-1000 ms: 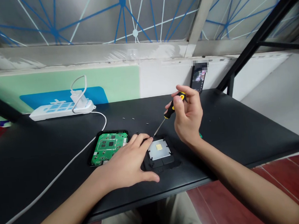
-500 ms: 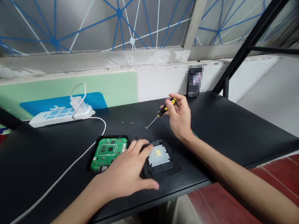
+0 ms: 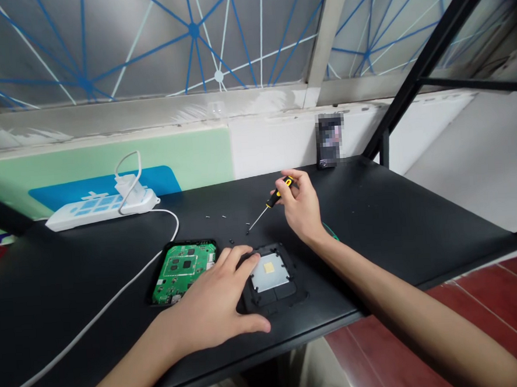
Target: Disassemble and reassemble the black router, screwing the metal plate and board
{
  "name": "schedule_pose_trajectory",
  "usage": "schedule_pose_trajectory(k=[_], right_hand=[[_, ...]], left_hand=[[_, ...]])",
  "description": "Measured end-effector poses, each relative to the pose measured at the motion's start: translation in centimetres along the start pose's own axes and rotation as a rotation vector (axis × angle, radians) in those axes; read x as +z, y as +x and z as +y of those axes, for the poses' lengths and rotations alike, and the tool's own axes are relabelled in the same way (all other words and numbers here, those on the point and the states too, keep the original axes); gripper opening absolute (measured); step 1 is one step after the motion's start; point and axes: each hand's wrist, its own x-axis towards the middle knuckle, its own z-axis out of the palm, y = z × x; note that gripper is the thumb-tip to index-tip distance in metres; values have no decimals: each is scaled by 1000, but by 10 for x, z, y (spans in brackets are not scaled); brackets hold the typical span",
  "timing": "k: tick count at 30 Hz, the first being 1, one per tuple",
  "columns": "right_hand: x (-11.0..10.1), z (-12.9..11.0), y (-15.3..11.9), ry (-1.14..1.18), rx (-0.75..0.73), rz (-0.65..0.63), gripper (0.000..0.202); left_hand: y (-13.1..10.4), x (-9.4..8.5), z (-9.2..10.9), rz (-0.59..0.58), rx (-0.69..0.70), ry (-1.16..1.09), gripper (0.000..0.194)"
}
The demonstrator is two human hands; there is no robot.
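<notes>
My right hand (image 3: 301, 205) is closed around the black-and-yellow handle of a screwdriver (image 3: 280, 192), its thin shaft slanting down to the left. The tip is close to a small dark piece (image 3: 247, 233) on the tabletop, and a tiny screw (image 3: 247, 224) lies just above it. My left hand (image 3: 221, 301) is open, thumb and fingers spread, over the left edge of a black plastic cover (image 3: 286, 294) with a silver metal plate (image 3: 270, 277) and a pale square pad. To its left sits a green circuit board (image 3: 184, 271) in a black casing, partly hidden by this hand.
Two more small screws (image 3: 224, 216) and a dark bit (image 3: 231, 242) lie on the black table (image 3: 374, 227). A white power strip (image 3: 102, 209) stands at the back left, its cable (image 3: 91, 323) crossing the left side. A phone (image 3: 328, 145) leans on the wall.
The screwdriver tip has shifted from beside the tiny screw down to the small dark piece. My left hand keeps its place at the cover. The whole view has shifted slightly.
</notes>
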Motion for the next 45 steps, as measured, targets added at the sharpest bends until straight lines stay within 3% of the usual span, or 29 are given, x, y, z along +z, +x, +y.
schedule_pose_trajectory(k=[4, 9, 12, 19, 25, 40, 45], right_hand=[[-2, -1, 1, 29, -3, 17, 33], [-2, 0, 3, 62, 46, 47, 33], [0, 2, 4, 96, 87, 34, 36], [5, 8, 3, 118, 87, -12, 40], [4, 6, 4, 155, 90, 13, 38], [4, 7, 4, 101, 72, -13, 40], [2, 4, 7, 116, 63, 31, 36]], left_hand=[[-3, -10, -1, -22, 18, -3, 89], [0, -28, -16, 248, -33, 80, 47], [9, -33, -28, 373, -133, 135, 41], [37, -33, -36, 309, -146, 201, 28], [52, -30, -27, 367, -139, 179, 15], [57, -22, -33, 343, -153, 199, 10], [49, -24, -32, 357, -128, 208, 13]])
